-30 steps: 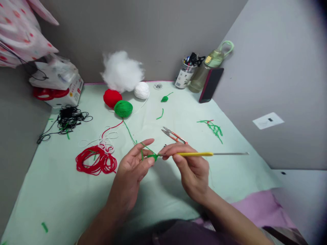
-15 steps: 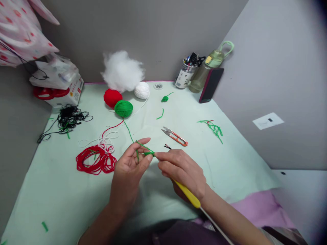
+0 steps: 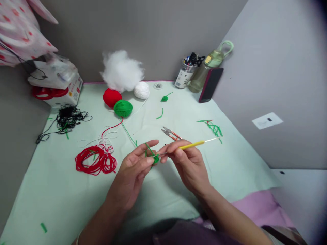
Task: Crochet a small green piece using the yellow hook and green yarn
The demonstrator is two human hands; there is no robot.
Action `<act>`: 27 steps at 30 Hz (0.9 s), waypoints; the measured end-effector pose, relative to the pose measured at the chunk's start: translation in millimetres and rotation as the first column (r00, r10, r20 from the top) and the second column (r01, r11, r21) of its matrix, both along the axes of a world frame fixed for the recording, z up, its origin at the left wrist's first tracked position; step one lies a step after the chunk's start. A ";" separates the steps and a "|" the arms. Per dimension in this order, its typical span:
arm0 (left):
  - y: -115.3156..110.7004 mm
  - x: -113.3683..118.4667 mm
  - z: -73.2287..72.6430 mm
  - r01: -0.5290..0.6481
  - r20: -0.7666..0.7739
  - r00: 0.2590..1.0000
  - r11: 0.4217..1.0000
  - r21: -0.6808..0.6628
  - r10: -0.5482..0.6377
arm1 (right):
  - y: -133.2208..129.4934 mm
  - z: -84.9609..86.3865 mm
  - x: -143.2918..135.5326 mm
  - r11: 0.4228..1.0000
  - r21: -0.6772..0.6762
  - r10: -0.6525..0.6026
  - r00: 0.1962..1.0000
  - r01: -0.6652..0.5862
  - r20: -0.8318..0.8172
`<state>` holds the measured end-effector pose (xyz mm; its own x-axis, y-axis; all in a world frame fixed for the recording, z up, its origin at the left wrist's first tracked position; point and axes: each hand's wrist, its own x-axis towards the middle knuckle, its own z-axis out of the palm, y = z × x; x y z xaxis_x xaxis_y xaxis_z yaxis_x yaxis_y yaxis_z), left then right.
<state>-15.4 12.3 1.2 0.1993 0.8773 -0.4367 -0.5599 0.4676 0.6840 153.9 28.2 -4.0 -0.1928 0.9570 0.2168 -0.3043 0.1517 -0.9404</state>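
Observation:
My left hand (image 3: 131,170) pinches a small green crochet piece (image 3: 156,159) between thumb and fingers, with green yarn looped over its raised index finger. In my right hand (image 3: 190,166) is a crochet hook (image 3: 192,145) with a yellow handle, held like a pen. The hook's metal tip meets the green piece; its other thin end points to the right. A green strand runs from the left hand back toward the green yarn ball (image 3: 123,108). Orange thread snips (image 3: 170,133) lie just beyond the right hand, their handle partly hidden by it.
Red (image 3: 111,98) and white yarn balls (image 3: 141,90) sit by white stuffing (image 3: 123,70) at the back. Loose red yarn (image 3: 87,166) and tangled black yarn (image 3: 67,117) lie left. A pen cup (image 3: 185,73), bottle (image 3: 199,76) and phone (image 3: 211,85) stand at the back right.
My right hand has turned, so the yellow handle, which pointed down toward me, now points right. The green piece has shifted slightly right and shows more below the fingertips.

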 end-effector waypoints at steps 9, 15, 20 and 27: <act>-3.1 6.2 2.9 -0.046 -0.087 0.995 0.994 0.100 0.055 | -0.2 -2.9 -1.9 0.998 0.028 -0.053 0.996 0.051 0.071; -2.2 4.3 2.4 -0.018 -0.112 0.993 0.995 0.101 0.029 | -0.5 -0.8 -0.9 0.981 0.146 -0.151 0.978 0.130 0.145; -2.9 4.6 2.3 -0.030 -0.165 0.985 0.994 0.101 0.046 | 3.4 -6.4 1.6 0.991 -0.032 -0.126 0.992 0.127 0.031; -2.5 4.1 1.4 -0.051 -0.208 0.975 0.993 0.108 0.073 | 2.6 -1.9 3.6 0.997 -0.021 -0.071 0.996 0.072 0.050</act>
<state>-11.2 9.8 2.6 0.0560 0.9270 -0.3709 -0.4237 0.3584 0.8319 157.5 30.9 -5.9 -0.1339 0.9732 0.1868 -0.2471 0.1497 -0.9573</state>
